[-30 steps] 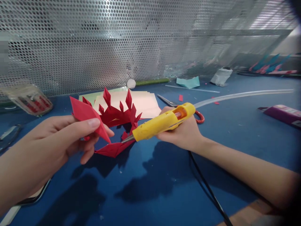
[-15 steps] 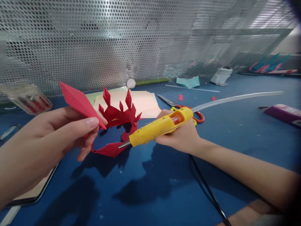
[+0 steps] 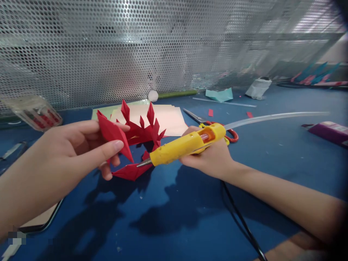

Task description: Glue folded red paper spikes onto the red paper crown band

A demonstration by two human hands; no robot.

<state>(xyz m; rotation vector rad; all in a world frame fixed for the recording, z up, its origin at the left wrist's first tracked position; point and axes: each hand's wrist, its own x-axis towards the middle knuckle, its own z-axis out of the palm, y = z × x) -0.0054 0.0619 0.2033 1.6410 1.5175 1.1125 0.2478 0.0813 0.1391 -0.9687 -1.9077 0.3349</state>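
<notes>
Between the thumb and fingers of my left hand (image 3: 78, 148) is a folded red paper piece (image 3: 112, 134), its pointed end slanting down to the right. My right hand (image 3: 208, 156) is wrapped around a yellow glue gun (image 3: 179, 148), whose metal nozzle points left. A long clear glue stick (image 3: 272, 119) sticks out of the gun's back. Behind and below the left fingers is a ring-shaped red paper crown (image 3: 134, 171) with upright folded points. The nozzle tip overlaps the crown's front band in view; I cannot tell whether they touch.
Behind the crown lie cream paper sheets (image 3: 163, 117) and red-handled scissors (image 3: 233, 136). At left are a clear jar (image 3: 36, 112) and a phone (image 3: 43, 219). A purple box (image 3: 326, 132) is at right. A perforated metal screen (image 3: 174, 47) stands along the back. The gun's black cord (image 3: 239, 217) runs toward me.
My left hand has moved slightly right and turned the red paper piece, so its upper end is lower and its point is nearer the nozzle. My right hand has hardly moved.
</notes>
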